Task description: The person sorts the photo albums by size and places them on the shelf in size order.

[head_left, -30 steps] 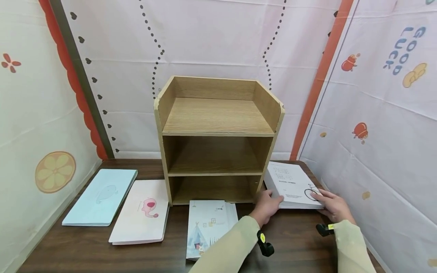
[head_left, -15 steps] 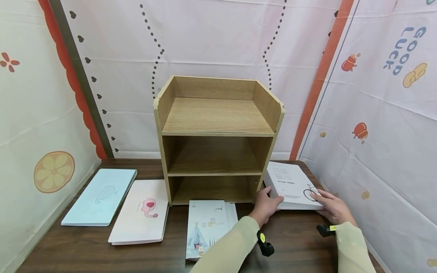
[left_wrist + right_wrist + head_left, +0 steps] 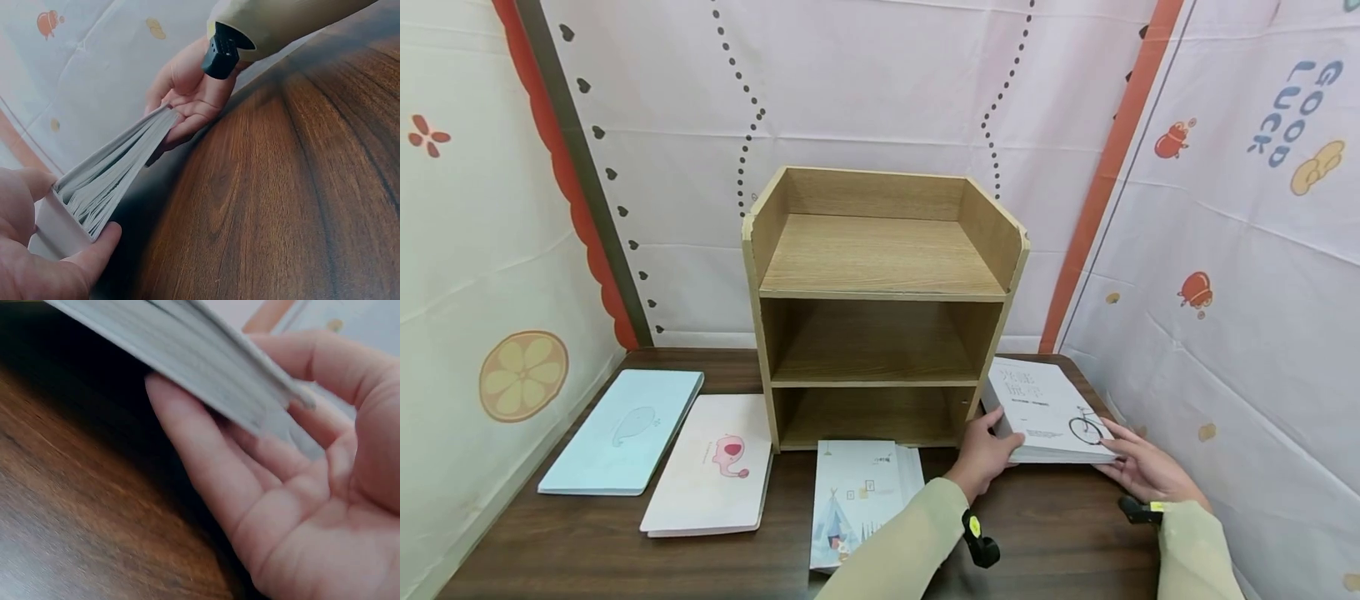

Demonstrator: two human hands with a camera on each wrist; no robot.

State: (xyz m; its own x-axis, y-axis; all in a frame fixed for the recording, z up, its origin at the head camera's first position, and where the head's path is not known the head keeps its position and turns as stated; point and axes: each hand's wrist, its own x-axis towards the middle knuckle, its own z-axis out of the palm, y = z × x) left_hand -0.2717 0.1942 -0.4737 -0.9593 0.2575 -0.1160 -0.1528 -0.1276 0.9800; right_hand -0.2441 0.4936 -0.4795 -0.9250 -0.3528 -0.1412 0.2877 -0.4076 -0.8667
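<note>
A thick white book [image 3: 1045, 404] with a bicycle drawing on its cover lies at the right of the shelf, its near edge raised off the table in both wrist views. My left hand [image 3: 983, 457] grips the near left corner at the spine, thumb on one cover and fingers on the other. On the near right corner, my right hand [image 3: 1150, 468] holds the book with the thumb over the top and fingers beneath. The left wrist view shows the pages [image 3: 115, 172] slightly fanned between the covers. The right fingers [image 3: 206, 444] reach under the lower cover.
A wooden three-tier shelf [image 3: 883, 295] stands at the middle back. Several other books lie on the table [image 3: 1045, 542]: a light blue one [image 3: 625, 433], a white one with a pink elephant [image 3: 707, 471], and a tent-patterned one [image 3: 850, 492] stacked in front. Printed cloth surrounds the table.
My right hand has shifted slightly right, its thumb sliding off the bicycle drawing toward the cover's edge. My left hand keeps its grip. The head view has turned slightly.
</note>
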